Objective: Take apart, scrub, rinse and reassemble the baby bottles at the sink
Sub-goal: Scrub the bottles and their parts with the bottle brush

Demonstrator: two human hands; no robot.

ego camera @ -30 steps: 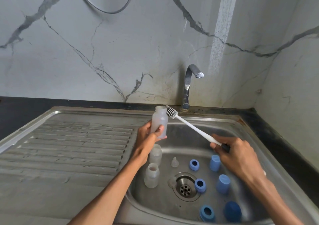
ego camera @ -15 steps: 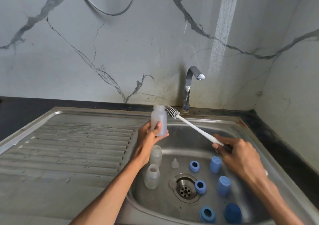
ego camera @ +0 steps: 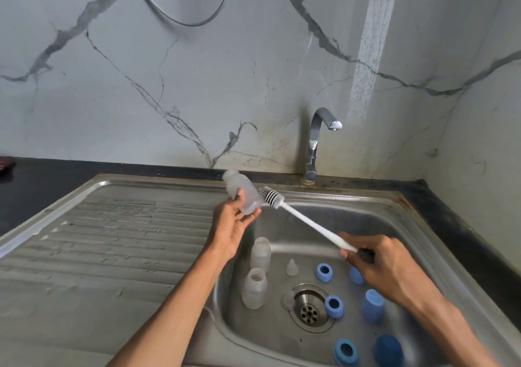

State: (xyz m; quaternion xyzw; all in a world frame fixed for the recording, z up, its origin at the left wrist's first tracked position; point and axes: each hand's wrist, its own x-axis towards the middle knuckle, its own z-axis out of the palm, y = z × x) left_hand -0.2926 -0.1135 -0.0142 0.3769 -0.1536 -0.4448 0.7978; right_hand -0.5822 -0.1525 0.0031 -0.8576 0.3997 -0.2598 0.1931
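Note:
My left hand (ego camera: 231, 227) holds a clear baby bottle (ego camera: 242, 192) tilted to the upper left, above the sink's left rim. My right hand (ego camera: 377, 265) grips the handle of a white bottle brush (ego camera: 304, 218); its bristle head touches the bottle's lower right end. Two more clear bottles (ego camera: 255, 287) stand in the basin. A clear teat (ego camera: 291, 268) stands next to them and another lies by the drain (ego camera: 308, 309). Several blue rings (ego camera: 334, 306) and blue caps (ego camera: 372, 304) are scattered on the basin floor.
The steel sink (ego camera: 394, 217) has a ribbed draining board (ego camera: 107, 242) on the left. A chrome tap (ego camera: 317, 141) rises behind the basin, not running. Marble walls close off the back and right. A dark counter strip runs along the wall.
My left hand has tipped the bottle from upright to leaning up-left. The brush head has shifted from the bottle's top to its lower end.

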